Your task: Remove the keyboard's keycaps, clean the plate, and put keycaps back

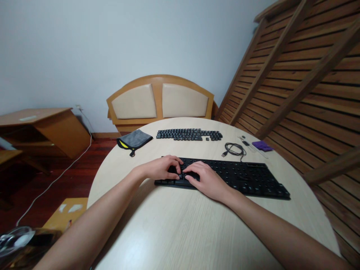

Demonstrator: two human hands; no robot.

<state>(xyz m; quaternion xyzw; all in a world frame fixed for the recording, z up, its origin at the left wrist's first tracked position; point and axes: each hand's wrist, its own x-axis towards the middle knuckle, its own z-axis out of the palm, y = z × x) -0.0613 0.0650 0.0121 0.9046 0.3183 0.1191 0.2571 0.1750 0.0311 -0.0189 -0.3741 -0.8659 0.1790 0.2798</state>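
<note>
A black keyboard (233,174) lies at a slant on the round table, and most of its surface shows small key mounts without caps. Over its left part, my left hand (165,167) has bent fingers, thumb and forefinger closed at a small black keycap (182,176). From the other side my right hand (206,179) meets the same spot, its thumb and forefinger curled against that keycap. Whether the cap is seated or loose is too small to tell. Behind the keyboard, loose black keycaps (182,134) are laid out in rows, with one single cap nearer me.
A grey cloth pouch (136,138) with yellow lining lies at the back left of the table (174,225). A coiled USB cable (235,149), thin wire tools (249,145) and a purple cloth (262,146) lie back right. A wooden headboard (160,79) stands behind, slatted wood (295,86) at right.
</note>
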